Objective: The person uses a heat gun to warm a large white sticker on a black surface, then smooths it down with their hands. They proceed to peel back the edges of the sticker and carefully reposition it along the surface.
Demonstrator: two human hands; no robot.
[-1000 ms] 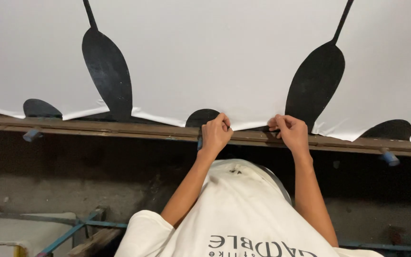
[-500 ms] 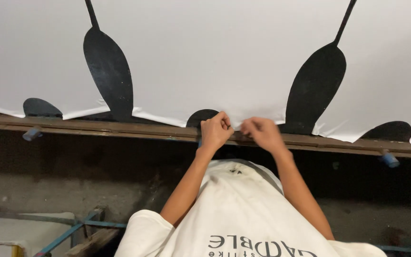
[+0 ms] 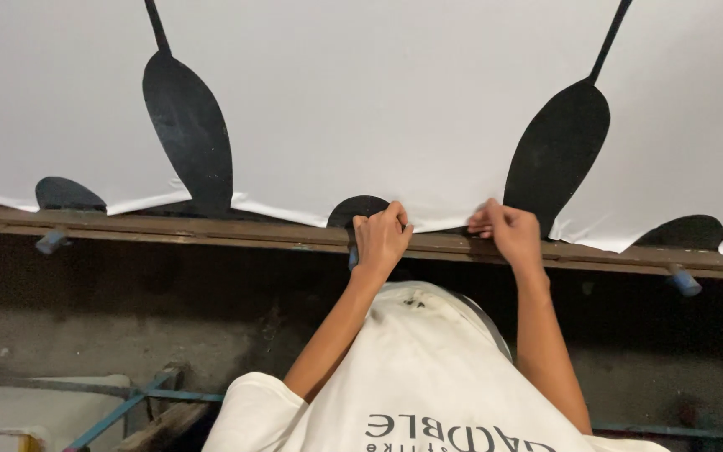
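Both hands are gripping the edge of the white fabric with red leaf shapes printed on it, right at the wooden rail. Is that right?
Not quite: the head view shows the leaf shapes are black, not red. The rest holds: the left hand and the right hand both pinch the edge of the white fabric at the long wooden rail.

Both arms reached forward and up from the torso, bare below short sleeves. The left forearm ran diagonally, elbow bent and low, wrist straight. The left hand (image 3: 381, 238) was curled into a loose fist, knuckles uppermost, fingertips tucked under and pinched together. The right arm was straighter, its forearm rising almost vertically from the lower edge of view. The right hand (image 3: 505, 232) was also curled, fingers bunched and pointing inward toward the left hand, thumb hidden beneath. The two hands sat near each other, at about the same height, not touching.
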